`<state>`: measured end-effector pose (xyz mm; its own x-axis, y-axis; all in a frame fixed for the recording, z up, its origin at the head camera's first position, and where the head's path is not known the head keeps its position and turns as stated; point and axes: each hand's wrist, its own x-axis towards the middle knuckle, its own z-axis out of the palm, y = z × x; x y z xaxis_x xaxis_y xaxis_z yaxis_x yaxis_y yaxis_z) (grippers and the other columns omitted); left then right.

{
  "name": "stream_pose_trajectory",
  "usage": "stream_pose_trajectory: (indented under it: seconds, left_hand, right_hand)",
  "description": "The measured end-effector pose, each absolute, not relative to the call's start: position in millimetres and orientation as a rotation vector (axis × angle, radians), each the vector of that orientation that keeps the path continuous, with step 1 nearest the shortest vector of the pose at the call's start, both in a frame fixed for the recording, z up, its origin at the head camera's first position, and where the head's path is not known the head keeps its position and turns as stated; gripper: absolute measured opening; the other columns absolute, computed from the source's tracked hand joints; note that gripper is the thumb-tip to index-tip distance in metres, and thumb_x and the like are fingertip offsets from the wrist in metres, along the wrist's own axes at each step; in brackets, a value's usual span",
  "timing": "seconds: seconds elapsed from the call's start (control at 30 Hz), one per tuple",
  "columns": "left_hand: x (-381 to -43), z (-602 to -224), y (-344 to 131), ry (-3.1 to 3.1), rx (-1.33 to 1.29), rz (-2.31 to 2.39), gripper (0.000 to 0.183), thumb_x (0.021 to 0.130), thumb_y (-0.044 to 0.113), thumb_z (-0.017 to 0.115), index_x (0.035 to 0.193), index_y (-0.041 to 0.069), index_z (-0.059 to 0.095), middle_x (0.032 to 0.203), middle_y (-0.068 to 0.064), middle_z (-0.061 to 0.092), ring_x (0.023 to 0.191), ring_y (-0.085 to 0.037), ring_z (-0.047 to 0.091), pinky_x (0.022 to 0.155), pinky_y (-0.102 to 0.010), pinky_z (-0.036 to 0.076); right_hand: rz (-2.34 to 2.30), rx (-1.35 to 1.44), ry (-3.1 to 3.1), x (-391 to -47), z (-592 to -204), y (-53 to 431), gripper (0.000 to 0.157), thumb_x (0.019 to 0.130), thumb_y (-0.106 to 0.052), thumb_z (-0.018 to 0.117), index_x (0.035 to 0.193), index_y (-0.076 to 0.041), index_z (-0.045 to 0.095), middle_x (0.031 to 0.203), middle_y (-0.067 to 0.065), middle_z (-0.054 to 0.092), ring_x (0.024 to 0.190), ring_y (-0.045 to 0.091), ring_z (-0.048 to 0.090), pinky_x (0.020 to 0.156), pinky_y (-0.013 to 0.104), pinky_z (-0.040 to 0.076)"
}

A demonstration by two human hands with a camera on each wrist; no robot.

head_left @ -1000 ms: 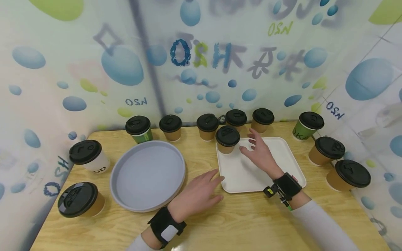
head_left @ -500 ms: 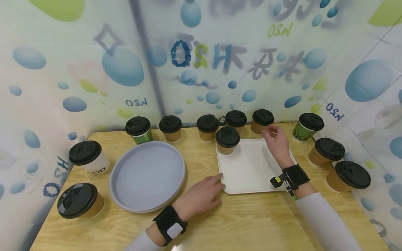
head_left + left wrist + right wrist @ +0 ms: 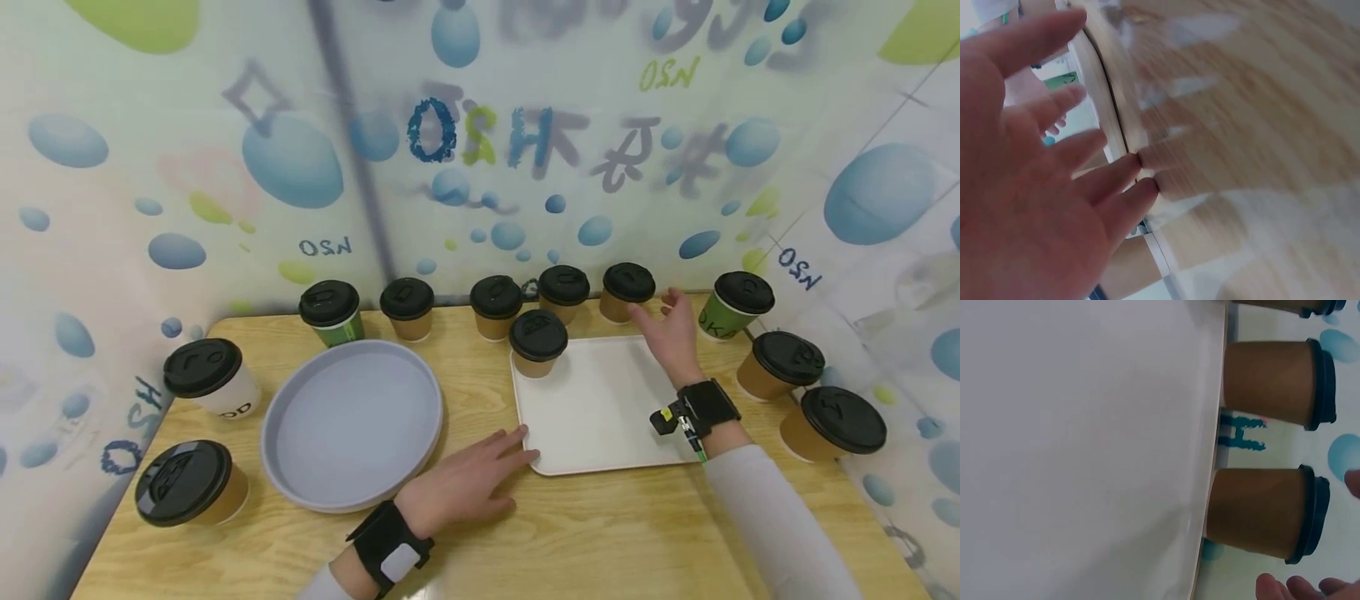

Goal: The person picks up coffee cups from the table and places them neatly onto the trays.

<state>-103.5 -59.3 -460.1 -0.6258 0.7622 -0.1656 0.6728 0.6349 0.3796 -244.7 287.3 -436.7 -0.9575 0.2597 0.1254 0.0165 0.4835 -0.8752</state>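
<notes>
My right hand [image 3: 670, 337] reaches over the far right part of a white rectangular tray [image 3: 600, 417], thumb and fingers spread around a brown paper cup with black lid [image 3: 617, 308]. In the right wrist view, gaps show between my fingertips and that brown cup [image 3: 1257, 509]. Another brown lidded cup [image 3: 534, 365] stands upright at the tray's back left corner. My left hand [image 3: 461, 487] lies flat with fingers extended, its fingertips at the tray's near left edge; the left wrist view shows the palm [image 3: 1035, 200] and fingertips close to the wooden surface.
A round grey-blue tray [image 3: 352, 492] lies left on the wooden table [image 3: 600, 542]. Lidded cups line the back, among them a green one [image 3: 345, 329]. A white cup [image 3: 238, 398] and a brown one stand left; a green cup [image 3: 723, 317] and two brown ones stand right.
My right hand has moved right from the cup on the tray to the cup behind it, and its fingers have spread. The white tray and its cup have shifted slightly left and nearer.
</notes>
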Motion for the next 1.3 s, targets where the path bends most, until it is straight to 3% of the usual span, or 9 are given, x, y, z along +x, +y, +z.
stream_pose_trajectory:
  seconds: [0.27, 0.63, 1.3]
  left_hand:
    - [-104.9, -458.2, -63.8, 2.42, 1.098, 0.46, 0.071, 0.095, 0.033, 0.074, 0.158, 0.023, 0.043, 0.172, -0.004, 0.017, 0.154, -0.035, 0.026, 0.121, -0.049, 0.031]
    - [-105.3, -457.4, -60.6, 2.364, 1.099, 0.458, 0.076, 0.093, 0.032, 0.077, 0.159, 0.021, 0.042, 0.173, -0.006, 0.014, 0.156, -0.036, 0.021, 0.123, -0.047, 0.026]
    - [-105.0, -455.4, -64.0, 2.373, 1.056, 0.449, 0.077, 0.092, 0.032, 0.079, 0.158, 0.021, 0.042, 0.173, -0.006, 0.014, 0.156, -0.033, 0.02, 0.124, -0.046, 0.026]
  right_hand:
    - [1.439, -0.211, -2.631, -261.8, -441.0, 294.1, 0.113, 0.096, -0.043, 0.073, 0.163, 0.001, -0.006, 0.167, 0.032, 0.01, 0.154, 0.048, 0.015, 0.121, 0.061, 0.024]
    - [1.471, -0.28, -2.685, -281.1, -455.7, 301.1, 0.123, 0.093, -0.05, 0.074, 0.162, -0.003, -0.016, 0.168, 0.032, -0.001, 0.155, 0.048, 0.01, 0.122, 0.061, 0.021]
    - [1.499, -0.296, -2.68, -300.3, -463.2, 290.7, 0.115, 0.093, -0.04, 0.076, 0.161, 0.001, -0.007, 0.163, 0.036, 0.017, 0.15, 0.048, 0.025, 0.121, 0.061, 0.023]
